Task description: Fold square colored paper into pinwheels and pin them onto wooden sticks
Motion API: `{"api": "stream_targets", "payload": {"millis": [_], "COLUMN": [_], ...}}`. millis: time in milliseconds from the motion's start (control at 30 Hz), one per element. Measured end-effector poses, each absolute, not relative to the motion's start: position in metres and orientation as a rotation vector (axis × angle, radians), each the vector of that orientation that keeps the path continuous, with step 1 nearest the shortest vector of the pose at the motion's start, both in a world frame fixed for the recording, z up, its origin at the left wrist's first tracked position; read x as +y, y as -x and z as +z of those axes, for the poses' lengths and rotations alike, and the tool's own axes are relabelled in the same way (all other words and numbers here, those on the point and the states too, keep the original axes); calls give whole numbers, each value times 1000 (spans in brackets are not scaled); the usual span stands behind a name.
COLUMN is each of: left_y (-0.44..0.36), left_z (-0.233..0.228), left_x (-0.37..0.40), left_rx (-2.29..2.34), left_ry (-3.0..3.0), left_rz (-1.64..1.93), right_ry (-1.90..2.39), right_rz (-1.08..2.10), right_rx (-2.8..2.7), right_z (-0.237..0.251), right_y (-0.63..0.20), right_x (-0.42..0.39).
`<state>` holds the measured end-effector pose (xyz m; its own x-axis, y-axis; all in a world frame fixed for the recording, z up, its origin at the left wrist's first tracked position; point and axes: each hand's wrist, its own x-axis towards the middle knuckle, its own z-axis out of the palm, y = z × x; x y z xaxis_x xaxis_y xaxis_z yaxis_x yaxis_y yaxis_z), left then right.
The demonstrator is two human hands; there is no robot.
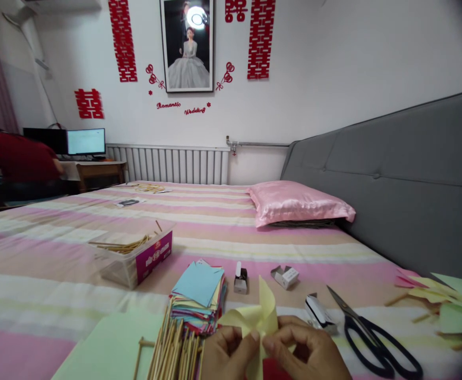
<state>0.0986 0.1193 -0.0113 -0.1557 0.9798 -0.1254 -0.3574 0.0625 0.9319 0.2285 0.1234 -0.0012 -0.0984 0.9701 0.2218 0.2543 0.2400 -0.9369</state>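
Hands (310, 345) pinch yellow pinwheel (269, 311); clear tub (122, 272) holds sticks (130, 246).

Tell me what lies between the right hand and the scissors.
A small white box lies between the right hand and the scissors, on the striped bedspread, in the head view.

left hand (228, 353): fingers (223, 336) curled, thumb (248, 345) pinching | right hand (305, 348): fingers bent, thumb pinching | thumbs close together

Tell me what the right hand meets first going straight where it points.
Beyond the yellow pinwheel it pinches, the right hand would likely meet the left hand; depth is unclear.
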Motion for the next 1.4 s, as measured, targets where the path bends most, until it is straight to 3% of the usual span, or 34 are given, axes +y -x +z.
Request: {"api": "stream_targets", "payload": {"millis": [267, 400, 633, 1400], "left_y": [-102, -102, -104, -104], "left_z": [5, 5, 3, -10], "left_x": [117, 116, 116, 120], "left_rx": [1210, 1221, 1197, 1184], "left_ry": [-663, -740, -753, -837], "left_rz": [1524, 1500, 1438, 1359], "right_ry": [1547, 1658, 1732, 1681], "right_rz": [727, 656, 583, 554], "right_rx": [-1312, -1545, -1811, -1818], "right_z": [26, 12, -24, -30], "right_y": [-292, -313, -298, -289], "right_x": [135, 147, 150, 159]}}
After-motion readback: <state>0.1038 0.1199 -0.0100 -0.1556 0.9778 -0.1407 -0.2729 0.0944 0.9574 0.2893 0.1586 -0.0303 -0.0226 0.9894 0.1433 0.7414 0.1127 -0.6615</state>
